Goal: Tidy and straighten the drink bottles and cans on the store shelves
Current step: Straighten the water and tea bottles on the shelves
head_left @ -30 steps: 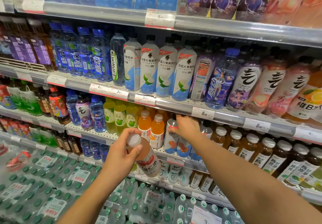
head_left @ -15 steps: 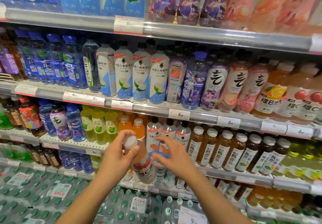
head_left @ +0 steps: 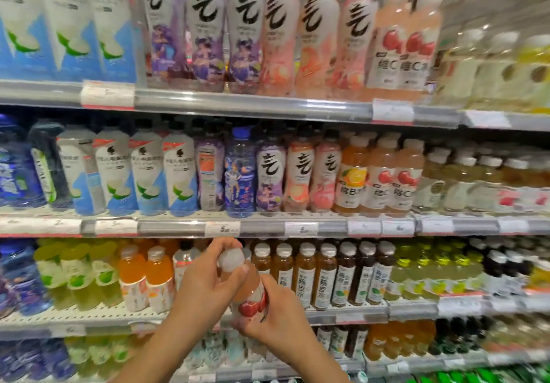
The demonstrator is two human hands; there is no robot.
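My left hand (head_left: 205, 281) curls closed at eleven o'clock above my right hand (head_left: 276, 317), which grips closed underneath; forearms converge from six.

Held bottle (head_left: 249, 290): pink drink, white cap, red fruit label.

Held bottle (head_left: 249, 292) label partly hidden by hands, right-side shelf bottles (head_left: 491, 180) blurred

This is a shop, a drinks aisle in a grocery or convenience store. Long metal shelves (head_left: 268, 105) run in tiers, each packed with rows of bottles (head_left: 300, 177) sorted by kind and turned label-out. Price tags (head_left: 222, 229) sit in the rail along each shelf edge, with printed numbers, mostly blurred.
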